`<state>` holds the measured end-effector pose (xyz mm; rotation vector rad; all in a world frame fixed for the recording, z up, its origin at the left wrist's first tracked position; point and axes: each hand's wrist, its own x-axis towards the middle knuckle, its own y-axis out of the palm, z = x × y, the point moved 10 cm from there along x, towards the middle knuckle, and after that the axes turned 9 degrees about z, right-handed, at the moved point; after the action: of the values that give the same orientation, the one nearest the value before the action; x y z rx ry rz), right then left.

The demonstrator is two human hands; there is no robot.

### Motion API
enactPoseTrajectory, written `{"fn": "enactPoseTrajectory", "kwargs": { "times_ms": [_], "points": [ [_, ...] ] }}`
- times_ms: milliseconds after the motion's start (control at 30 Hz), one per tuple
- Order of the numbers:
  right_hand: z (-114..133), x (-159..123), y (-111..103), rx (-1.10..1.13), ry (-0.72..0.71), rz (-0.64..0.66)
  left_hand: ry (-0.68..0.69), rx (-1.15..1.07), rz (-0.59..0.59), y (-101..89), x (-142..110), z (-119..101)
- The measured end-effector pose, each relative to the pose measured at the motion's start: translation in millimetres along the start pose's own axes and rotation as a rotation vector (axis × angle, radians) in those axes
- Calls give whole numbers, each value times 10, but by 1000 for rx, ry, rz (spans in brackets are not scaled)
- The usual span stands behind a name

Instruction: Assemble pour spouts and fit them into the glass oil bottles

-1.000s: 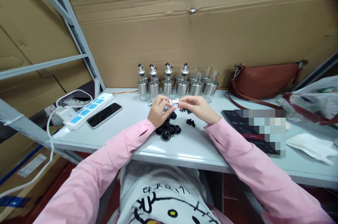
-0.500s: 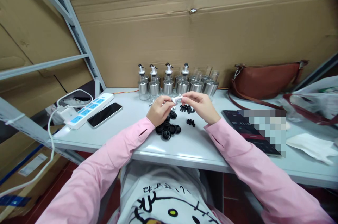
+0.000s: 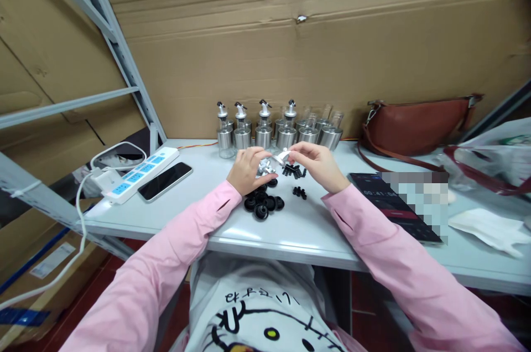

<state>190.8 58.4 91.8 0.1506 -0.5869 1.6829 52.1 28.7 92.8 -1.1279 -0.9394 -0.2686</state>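
Between the fingertips of my right hand [image 3: 318,165] is a white pourer spout [image 3: 282,156], held up in front of the bottles. My left hand [image 3: 250,169] has its thumb and fingers apart and grips nothing; it is over several small white and clear parts [image 3: 264,166], which it partly hides. Just below it lies a pile of round black caps [image 3: 265,203]. Short black sticks [image 3: 292,170] and small black pieces [image 3: 299,192] lie on the table between my hands.
Steel-sleeved glass bottles [image 3: 264,135] stand in rows at the back, several with pourers fitted. To the left are a phone [image 3: 166,181] and a power strip [image 3: 143,174]. A brown bag [image 3: 415,126], a dark tablet-like device [image 3: 385,202] and a white cloth-like sheet [image 3: 487,230] are on the right.
My left hand has let go of the white spout and opened, moving slightly left and uncovering the white parts. The spout stays in my right hand.
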Motion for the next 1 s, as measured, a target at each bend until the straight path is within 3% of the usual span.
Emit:
{"fn": "enactPoseTrajectory", "kwargs": {
  "times_ms": [167,500,800,1000],
  "points": [
    [-9,-6,102,-79,0,84,6,7,164,168,12,-4],
    [-55,-1,191,-100,-20,169,50,11,261,308,-7,-61],
    [-62,1,213,-101,-10,207,89,28,256,330,-13,-94],
    [-100,23,123,-251,12,184,75,2,241,299,-18,-70]
  ]
}}
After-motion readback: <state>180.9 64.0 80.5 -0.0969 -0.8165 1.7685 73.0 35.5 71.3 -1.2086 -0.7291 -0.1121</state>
